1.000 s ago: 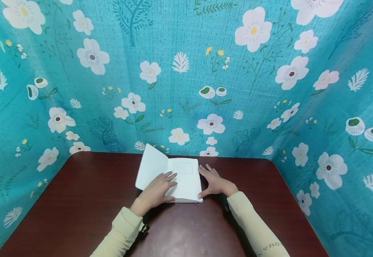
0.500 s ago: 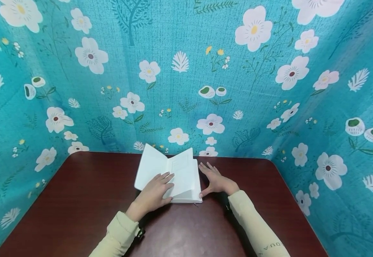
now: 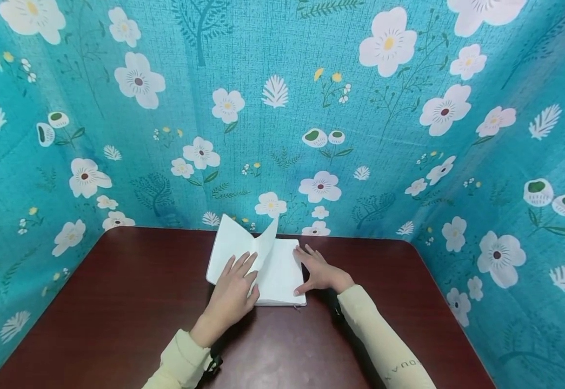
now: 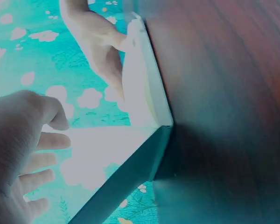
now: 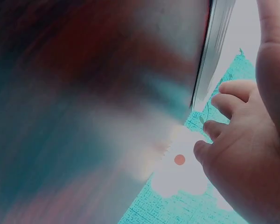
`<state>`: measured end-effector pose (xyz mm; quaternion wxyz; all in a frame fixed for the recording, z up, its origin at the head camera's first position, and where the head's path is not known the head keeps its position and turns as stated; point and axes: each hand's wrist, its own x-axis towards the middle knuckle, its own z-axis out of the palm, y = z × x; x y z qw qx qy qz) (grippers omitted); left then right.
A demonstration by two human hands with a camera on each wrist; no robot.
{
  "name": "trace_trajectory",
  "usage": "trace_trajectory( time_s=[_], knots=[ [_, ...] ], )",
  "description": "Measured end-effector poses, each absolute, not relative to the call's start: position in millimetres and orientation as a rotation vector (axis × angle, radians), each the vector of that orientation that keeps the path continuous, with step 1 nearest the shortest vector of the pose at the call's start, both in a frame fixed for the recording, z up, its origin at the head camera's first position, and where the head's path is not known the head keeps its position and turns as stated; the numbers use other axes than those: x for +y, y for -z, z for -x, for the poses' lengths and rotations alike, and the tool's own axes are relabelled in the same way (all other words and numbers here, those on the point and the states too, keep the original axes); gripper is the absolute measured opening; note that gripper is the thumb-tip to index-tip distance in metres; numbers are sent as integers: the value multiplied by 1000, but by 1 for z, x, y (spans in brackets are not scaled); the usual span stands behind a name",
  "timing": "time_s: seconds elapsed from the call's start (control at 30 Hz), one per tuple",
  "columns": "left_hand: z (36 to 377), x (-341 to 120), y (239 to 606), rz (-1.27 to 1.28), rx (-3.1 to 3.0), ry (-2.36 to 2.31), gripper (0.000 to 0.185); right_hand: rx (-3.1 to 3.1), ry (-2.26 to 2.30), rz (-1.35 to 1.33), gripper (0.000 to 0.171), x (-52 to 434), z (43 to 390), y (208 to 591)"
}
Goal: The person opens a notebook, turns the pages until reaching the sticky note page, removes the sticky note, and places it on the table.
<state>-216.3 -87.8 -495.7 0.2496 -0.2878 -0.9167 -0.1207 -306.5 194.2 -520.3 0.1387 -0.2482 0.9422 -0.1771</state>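
Observation:
An open white notebook (image 3: 284,278) lies on the dark red table (image 3: 117,302), near its far edge. One page (image 3: 266,242) stands up, curved, over the spine. My left hand (image 3: 240,278) lies on the left side with straight fingers against that raised page. My right hand (image 3: 313,270) rests flat on the right-hand page, its thumb at the book's near edge. The left wrist view shows my left hand (image 4: 18,154) spread beside the notebook's block (image 4: 137,88). In the right wrist view, the right hand (image 5: 252,154) is beside the book's edge (image 5: 214,46).
Teal cloth with white flowers (image 3: 384,135) hangs close behind the table and along both sides. Bare tabletop stretches left, right and in front of the notebook. Both arms wear pale cream sleeves (image 3: 384,346).
The page under my left fingers has risen from flat to standing over the spine, moving leftwards. My right hand has shifted from the book's right edge onto the right-hand page.

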Motion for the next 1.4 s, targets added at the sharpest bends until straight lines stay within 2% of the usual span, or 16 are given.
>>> trace_trajectory(
  time_s=[0.17, 0.43, 0.8, 1.4],
  knots=[
    [217, -88, 490, 670, -2374, 483, 7, 2710, 540, 689, 121, 192, 304, 521],
    [224, -96, 474, 593, -2291, 591, 11, 2705, 503, 665, 121, 189, 301, 521],
    [217, -118, 462, 612, -2284, 382, 16, 2717, 503, 662, 124, 190, 300, 522],
    [208, -153, 474, 438, -2380, 839, 19, 2719, 410, 672, 124, 189, 305, 521]
  ],
)
